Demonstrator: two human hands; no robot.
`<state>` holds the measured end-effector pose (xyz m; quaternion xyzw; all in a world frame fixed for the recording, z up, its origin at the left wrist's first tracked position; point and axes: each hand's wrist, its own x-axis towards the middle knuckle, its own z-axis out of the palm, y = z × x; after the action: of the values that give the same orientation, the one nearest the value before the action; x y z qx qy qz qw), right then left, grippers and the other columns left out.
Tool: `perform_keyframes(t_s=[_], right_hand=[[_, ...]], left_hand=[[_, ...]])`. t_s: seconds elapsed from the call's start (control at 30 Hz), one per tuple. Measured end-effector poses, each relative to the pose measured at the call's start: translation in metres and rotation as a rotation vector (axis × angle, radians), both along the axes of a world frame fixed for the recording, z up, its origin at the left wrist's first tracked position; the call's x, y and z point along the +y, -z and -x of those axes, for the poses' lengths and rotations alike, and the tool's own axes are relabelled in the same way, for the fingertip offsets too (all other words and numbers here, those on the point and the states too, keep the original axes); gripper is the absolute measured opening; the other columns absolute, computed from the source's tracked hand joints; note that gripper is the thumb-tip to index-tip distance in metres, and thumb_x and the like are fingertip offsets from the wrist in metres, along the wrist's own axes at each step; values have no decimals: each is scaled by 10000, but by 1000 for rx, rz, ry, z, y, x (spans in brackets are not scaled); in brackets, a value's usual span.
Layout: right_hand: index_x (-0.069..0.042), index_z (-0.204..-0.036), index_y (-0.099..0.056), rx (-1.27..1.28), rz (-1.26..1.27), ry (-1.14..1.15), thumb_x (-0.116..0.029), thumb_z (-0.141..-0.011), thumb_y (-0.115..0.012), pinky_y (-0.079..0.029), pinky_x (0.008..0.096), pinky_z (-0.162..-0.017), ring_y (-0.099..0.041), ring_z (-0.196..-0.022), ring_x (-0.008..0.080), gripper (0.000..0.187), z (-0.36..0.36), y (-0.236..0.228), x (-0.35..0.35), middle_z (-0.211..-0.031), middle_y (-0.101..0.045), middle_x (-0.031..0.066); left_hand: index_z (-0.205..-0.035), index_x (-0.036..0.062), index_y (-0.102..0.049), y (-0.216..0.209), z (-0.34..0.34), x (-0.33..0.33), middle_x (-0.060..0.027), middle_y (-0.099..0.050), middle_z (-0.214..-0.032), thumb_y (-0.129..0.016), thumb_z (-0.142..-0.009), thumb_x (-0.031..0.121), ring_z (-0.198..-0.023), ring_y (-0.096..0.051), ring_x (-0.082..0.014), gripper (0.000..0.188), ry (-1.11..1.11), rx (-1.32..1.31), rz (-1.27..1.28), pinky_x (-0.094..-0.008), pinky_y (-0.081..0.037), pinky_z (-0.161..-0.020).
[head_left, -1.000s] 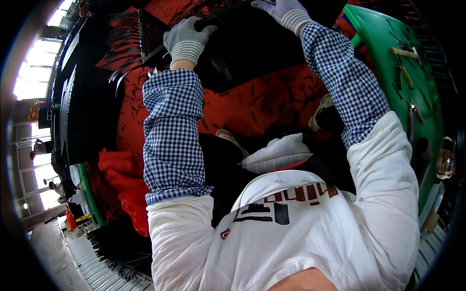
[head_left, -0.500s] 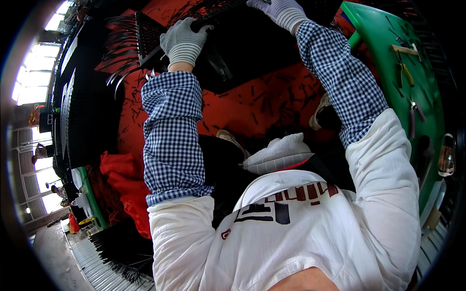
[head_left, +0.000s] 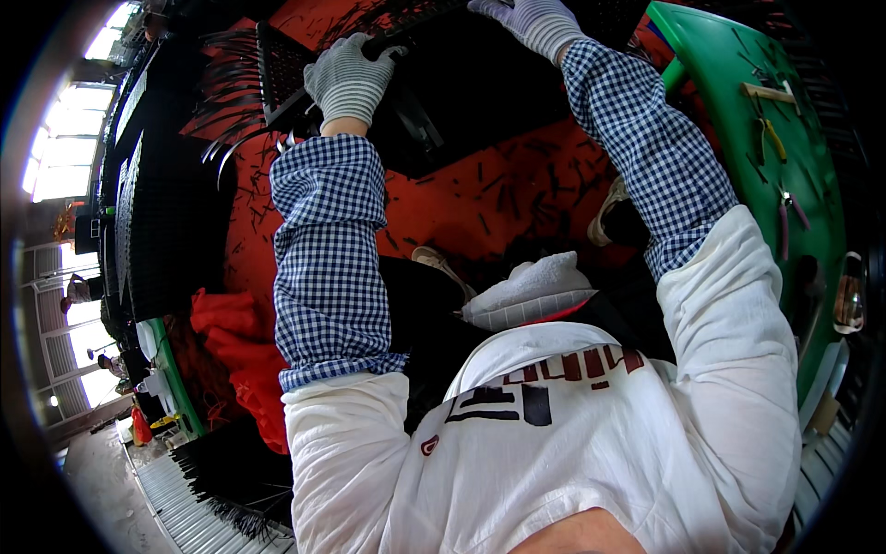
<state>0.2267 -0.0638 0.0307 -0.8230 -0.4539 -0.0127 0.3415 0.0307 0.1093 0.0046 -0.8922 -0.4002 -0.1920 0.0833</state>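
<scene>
A dark woven frame [head_left: 498, 102] with long loose black strips [head_left: 231, 88] along its left end lies in front of me. My left hand [head_left: 351, 81], in a grey-white knit glove, is closed over its near left edge, thumb toward the right. Farther off and to the right, my right hand [head_left: 535, 23], gloved the same way, rests on the frame's upper part with fingers bent over it. The picture's top edge cuts off some of those fingertips. Blue-and-white checked sleeves cover both forearms.
A red floor covering [head_left: 443, 212] is littered with black strip scraps. On the right, a green table [head_left: 729, 55] carries a hammer [head_left: 768, 94], yellow-handled pliers [head_left: 773, 143] and purple-handled cutters [head_left: 786, 217]. Red cloth [head_left: 231, 342] lies left. People stand far left.
Both hands keep their places on the frame. My left sleeve and upper body have shifted very slightly.
</scene>
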Motion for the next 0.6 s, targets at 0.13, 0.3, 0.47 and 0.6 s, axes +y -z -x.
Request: perform_keyframes(t_s=[0.13, 0.3, 0.47, 0.6], right_hand=[[-147, -1176, -573, 14, 9, 1, -578, -862, -630, -508, 464, -791, -655, -927, 393, 537, -1, 2, 4, -999, -688, 197], [-149, -1182, -570, 4, 4, 15, -581, -860, -630, -509, 459, -802, -654, -940, 389, 541, -6, 9, 4, -1011, -687, 198], [-150, -1185, -568, 8, 13, 16, -587, -861, -624, -510, 461, -809, -655, -944, 387, 547, -2, 8, 6, -1012, -688, 194], [-153, -1189, -567, 2, 13, 10, -594, -863, -616, -509, 464, -811, -654, -946, 389, 551, -5, 11, 7, -1015, -688, 194]], left_hand=[[-1152, 206, -684, 11, 1, 9, -28, -713, -1048, -589, -827, 684, -1012, -662, -226, 586, 4, -27, -70, -466, -446, -951], [-1265, 201, -635, 2, -4, 1, -54, -690, -1156, -632, -848, 583, -1086, -639, -224, 565, -19, 41, 30, -447, -427, -991], [-1210, 206, -658, 8, 0, 7, -37, -697, -1114, -607, -833, 648, -1067, -642, -220, 583, -32, 32, -8, -447, -426, -987], [-1147, 208, -685, 15, -2, 11, -20, -708, -1059, -583, -818, 704, -1036, -649, -219, 604, -17, 2, -56, -441, -426, -973]])
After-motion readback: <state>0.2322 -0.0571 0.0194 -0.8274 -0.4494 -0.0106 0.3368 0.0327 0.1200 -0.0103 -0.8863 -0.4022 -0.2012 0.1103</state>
